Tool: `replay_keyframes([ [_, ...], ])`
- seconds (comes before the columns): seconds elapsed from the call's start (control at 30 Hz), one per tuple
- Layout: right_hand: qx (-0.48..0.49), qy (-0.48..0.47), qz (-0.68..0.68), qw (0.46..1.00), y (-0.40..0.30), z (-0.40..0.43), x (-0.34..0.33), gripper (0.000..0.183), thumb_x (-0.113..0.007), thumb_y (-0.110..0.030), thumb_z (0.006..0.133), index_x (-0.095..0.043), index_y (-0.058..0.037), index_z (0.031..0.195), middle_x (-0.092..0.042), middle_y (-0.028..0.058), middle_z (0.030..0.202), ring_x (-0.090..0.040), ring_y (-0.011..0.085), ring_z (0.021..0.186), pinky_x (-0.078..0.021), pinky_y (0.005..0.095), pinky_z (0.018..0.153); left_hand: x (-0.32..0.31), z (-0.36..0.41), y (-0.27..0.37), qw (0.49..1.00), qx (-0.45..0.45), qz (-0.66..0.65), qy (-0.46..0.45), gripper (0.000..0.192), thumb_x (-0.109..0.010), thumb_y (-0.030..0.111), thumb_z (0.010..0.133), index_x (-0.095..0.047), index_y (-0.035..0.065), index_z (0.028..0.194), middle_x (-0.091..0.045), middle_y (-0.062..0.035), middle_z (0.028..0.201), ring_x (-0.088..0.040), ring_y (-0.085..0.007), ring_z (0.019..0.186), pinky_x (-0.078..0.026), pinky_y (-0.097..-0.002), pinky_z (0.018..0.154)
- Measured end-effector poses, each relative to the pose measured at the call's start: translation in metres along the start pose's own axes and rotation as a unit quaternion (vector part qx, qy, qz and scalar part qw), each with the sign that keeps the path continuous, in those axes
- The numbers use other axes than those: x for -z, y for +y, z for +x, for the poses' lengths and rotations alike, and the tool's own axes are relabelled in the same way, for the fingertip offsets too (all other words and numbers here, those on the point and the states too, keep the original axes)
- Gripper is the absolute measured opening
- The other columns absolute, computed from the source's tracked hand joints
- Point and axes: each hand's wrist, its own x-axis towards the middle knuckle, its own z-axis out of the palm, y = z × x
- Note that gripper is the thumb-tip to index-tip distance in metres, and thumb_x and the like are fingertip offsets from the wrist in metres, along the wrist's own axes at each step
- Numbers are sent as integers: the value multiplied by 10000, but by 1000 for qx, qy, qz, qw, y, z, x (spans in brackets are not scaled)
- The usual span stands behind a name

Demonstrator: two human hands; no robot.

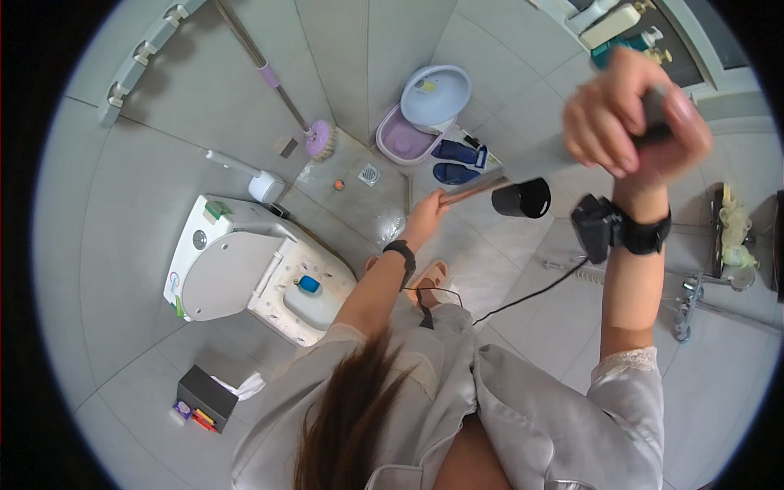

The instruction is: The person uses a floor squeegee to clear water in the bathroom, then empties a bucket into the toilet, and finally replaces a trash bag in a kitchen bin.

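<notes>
My right hand [637, 119] is raised high at the right, its fingers wrapped around the dark end of a long grey pole [542, 160]. That hand is blurred, and a black device is strapped to its wrist. Lower on the same pole, my left hand [425, 217] grips a brownish stretch, its wrist in a black band. A thin grey bar [408, 193] is at the floor just beyond the left hand; whether it is the head of the pole cannot be told. Shiny wet tile [392, 231] shows beside it.
At the left stands a toilet [306, 263], lid raised. A black bin [520, 199], blue slippers [454, 162] and stacked basins [407, 138] lie ahead. A floor brush [320, 139] leans on the wall near a floor drain [369, 174]. A black cable [533, 298] hangs from my right wrist.
</notes>
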Motion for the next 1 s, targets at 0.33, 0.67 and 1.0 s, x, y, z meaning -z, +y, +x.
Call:
replay_keyframes([
  [0.33, 44, -168, 77, 982, 30, 56, -65, 363, -440, -398, 795, -378, -82, 628, -420, -3, 415, -329, 87, 295, -285, 216, 306, 47, -63, -47, 990, 5, 34, 134, 360, -579, 94, 765, -471, 8, 1098, -547, -191, 901, -519, -369, 842, -417, -385, 708],
  [0.67, 70, -96, -36, 992, 48, 77, -90, 401, -538, -393, 798, -438, -47, 975, -530, 88, 816, -536, 170, 699, -454, 297, 653, 103, -103, -49, 943, 70, 115, 305, 274, -576, 199, 788, -487, -1, 953, -550, -182, 872, -532, -336, 801, -421, -373, 679],
  [1.0, 35, 45, -301, 952, 43, 25, -83, 618, -612, -117, 759, -296, -87, 1289, -416, 107, 1205, -450, 194, 1082, -347, 350, 926, 195, -118, -46, 877, 125, 112, 450, 244, -555, 224, 813, -476, 15, 911, -541, -157, 762, -525, -311, 692, -409, -375, 626],
])
